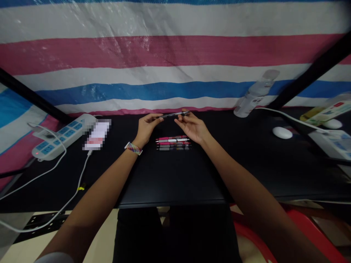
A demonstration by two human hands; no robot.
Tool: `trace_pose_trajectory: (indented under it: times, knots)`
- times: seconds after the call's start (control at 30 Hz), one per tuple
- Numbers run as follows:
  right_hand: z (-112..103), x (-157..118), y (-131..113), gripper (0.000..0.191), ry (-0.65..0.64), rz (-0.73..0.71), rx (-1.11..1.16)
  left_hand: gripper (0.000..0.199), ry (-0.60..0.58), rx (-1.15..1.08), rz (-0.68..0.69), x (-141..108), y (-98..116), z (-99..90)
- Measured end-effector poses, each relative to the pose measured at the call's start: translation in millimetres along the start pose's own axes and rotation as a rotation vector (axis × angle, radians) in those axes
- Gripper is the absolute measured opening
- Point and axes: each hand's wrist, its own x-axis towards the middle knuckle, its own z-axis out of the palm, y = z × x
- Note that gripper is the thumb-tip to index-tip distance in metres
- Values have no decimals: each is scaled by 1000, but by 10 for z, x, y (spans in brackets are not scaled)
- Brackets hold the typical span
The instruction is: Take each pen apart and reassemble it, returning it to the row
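pen (pixel 172 114) is up off the desk (pixel 170 179), at 12 o'clock from the row of pens (pixel 175 140). left hand (pixel 145 129): grip clamped on its 9 o'clock end. right hand (pixel 195 129): fingers at the 3 o'clock end, can't tell if they're pinching. i'd use light, even fingertip contact near both ends so it doesn't roll or tip. long axis about 9 to 3, right end slightly toward 2; can't tell which end writes.
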Motion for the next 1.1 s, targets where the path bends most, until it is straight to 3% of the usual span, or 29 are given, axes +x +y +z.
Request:
trace_pose_trajectory:
  times: [0.1,0.33,0.57,0.77,0.97,1.1]
  knots:
    - [37,-28,-16,30,-21,0,-14,26,1,-13,-5,5,-1,-5]
    - [1,-19,-51,27,-4,19,93,29,-11,6,-10,-3,22,6]
    - [-39,15,-13,24,21,-21,20,27,-26,25,12,-7,18,11]
    - [-126,41,81,25,128,-160,-323,40,-46,108,63,-10,32,7]
    - [-231,14,76,24,134,-230,-615,27,-131,185,70,-87,66,18]
    - [-286,-57,41,13,82,-279,-838,19,-181,294,72,-147,92,-32]
